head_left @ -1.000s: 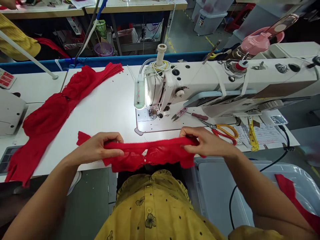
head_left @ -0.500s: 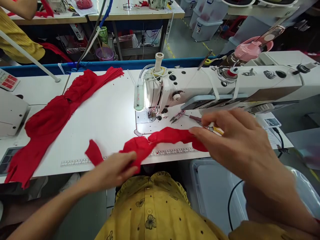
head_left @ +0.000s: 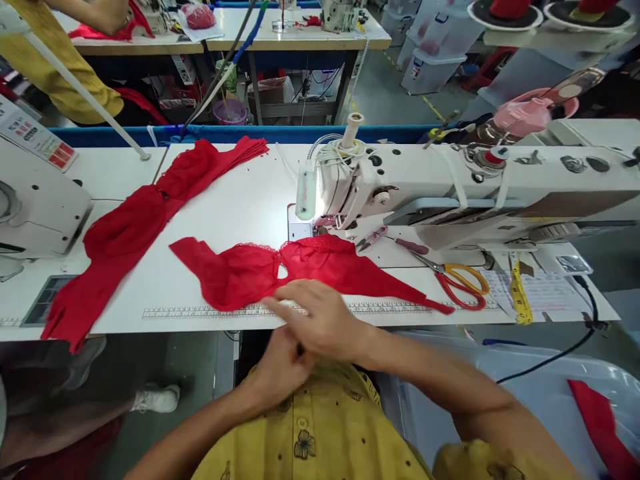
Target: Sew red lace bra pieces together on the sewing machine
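A red lace bra piece (head_left: pixel 240 273) lies spread on the white sewing table, below the needle area of the sewing machine (head_left: pixel 400 180). It has two cups, a small opening between them and a narrow strip tapering to the right. My right hand (head_left: pixel 320 320) is just in front of its lower edge, fingers stretched out and partly above my other hand. My left hand (head_left: pixel 283 367) is curled close to my body at the table edge; what its fingers hold, if anything, is hidden. A stack of similar red bra pieces (head_left: pixel 125 233) lies to the left.
Orange-and-red-handled scissors (head_left: pixel 463 283), thread snips (head_left: pixel 373 238) and a yellow tape measure (head_left: pixel 520 293) lie on the right. A ruler strip (head_left: pixel 390 309) runs along the front edge. A plastic bin (head_left: pixel 425 387) stands below right. Another person's arm (head_left: pixel 95 13) shows at back left.
The red bra piece, held up between both hands before, now lies flat on the table, released. Both hands have come together near my body. The view has shifted left.
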`<state>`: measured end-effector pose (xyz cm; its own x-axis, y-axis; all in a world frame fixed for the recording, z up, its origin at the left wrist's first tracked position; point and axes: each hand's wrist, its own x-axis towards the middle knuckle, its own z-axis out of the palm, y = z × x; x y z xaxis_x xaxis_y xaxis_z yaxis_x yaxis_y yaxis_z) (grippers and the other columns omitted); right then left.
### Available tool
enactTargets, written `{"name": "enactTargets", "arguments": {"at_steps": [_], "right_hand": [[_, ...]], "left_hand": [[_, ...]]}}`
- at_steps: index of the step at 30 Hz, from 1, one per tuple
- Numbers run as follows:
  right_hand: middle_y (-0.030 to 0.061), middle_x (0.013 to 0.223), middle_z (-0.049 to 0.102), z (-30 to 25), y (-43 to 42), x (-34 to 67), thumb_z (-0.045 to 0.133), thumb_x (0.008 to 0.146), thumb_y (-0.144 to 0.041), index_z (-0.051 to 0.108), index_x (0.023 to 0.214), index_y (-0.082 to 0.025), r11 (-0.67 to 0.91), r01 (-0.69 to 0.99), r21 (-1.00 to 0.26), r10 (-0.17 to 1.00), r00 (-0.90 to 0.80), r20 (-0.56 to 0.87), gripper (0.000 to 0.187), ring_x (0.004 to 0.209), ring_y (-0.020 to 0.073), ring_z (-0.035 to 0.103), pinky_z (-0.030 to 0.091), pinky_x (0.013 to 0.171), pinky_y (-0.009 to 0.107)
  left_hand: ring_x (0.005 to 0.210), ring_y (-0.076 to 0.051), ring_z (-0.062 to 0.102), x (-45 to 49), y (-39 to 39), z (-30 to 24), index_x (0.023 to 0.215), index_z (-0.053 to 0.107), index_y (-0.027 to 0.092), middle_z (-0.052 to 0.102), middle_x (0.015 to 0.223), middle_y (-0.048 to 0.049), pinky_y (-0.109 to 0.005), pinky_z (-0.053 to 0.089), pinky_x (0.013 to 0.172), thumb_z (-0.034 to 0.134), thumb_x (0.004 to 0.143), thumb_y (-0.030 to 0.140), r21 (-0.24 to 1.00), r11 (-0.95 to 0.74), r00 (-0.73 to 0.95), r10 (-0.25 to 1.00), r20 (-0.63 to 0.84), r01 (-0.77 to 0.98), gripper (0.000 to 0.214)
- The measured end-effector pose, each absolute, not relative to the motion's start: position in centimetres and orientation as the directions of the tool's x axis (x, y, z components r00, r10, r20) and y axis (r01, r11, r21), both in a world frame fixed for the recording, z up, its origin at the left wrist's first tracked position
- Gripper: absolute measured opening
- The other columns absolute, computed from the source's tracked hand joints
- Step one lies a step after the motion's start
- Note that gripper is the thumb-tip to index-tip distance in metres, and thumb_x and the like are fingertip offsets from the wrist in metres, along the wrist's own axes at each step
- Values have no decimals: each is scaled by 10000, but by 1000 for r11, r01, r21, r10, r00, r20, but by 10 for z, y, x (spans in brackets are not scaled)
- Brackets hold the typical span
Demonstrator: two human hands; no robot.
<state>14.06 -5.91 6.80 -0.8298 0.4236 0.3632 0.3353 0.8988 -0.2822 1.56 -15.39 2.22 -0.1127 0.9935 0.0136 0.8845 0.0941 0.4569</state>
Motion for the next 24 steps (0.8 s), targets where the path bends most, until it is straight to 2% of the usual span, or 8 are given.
{"name": "enactTargets", "arguments": {"at_steps": [2,5,9,11,14,18,21,24], "right_hand": [[67,1212,718,38,-50,173,452,1014,-219,658,1280,-324,806,507,-305,590,-731,344,353,1131,245,652,534,973,394],[124,1227,707,12,-42,207,512,1012,-292,658,1275,-233,779,565,-272,627,-721,296,307,1116,299,643,523,936,457],[118,1218,706,3,-49,234,530,1015,-314,681,1218,-201,737,631,-240,675,-700,232,277,1071,286,629,522,860,439],[112,1178,714,7,-57,243,533,1012,-303,696,1190,-207,694,680,-235,720,-659,218,260,1039,278,625,512,863,435],[114,1149,708,15,-65,245,512,1010,-247,703,1180,-222,659,687,-307,752,-610,250,257,1031,265,619,505,890,433],[87,1164,694,16,-55,221,445,1015,-165,700,1189,-260,717,538,-442,684,-663,303,323,1054,223,603,500,913,395],[72,1078,699,7,-38,204,438,1032,-188,727,1117,-247,776,437,-456,596,-744,301,307,980,201,590,498,827,349],[78,1030,688,-1,-24,200,495,1036,-280,735,1104,-225,796,408,-448,557,-782,279,256,922,196,559,478,765,327]], "left_hand": [[909,-225,687,-11,-158,17,1044,716,218,736,1003,-44,-321,600,834,477,1004,340,545,-95,-15,981,195,833,272],[1004,-229,679,-46,-147,8,1141,667,238,740,1071,-78,-382,554,918,541,976,204,475,-289,62,897,438,831,210],[1091,-265,653,-58,-128,-1,1175,660,214,718,1174,-108,-430,520,937,543,988,222,304,-378,270,900,343,874,220],[1094,-267,650,-51,-126,-4,1179,664,209,715,1185,-111,-428,512,930,541,991,222,281,-421,329,888,320,863,225],[1065,-254,656,-40,-123,-3,1173,671,213,720,1163,-110,-404,512,903,552,984,206,297,-474,357,858,370,829,223],[1038,-218,653,-38,-104,3,1157,688,229,729,1113,-90,-370,514,899,538,979,142,302,-596,434,775,460,744,248],[1134,-235,619,-43,-86,1,1115,718,234,703,1204,-97,-406,504,966,533,986,145,254,-657,517,731,445,710,242],[1228,-272,568,-51,-79,-5,1138,727,230,667,1275,-115,-475,478,1036,568,989,215,235,-636,523,753,400,735,219]]}}
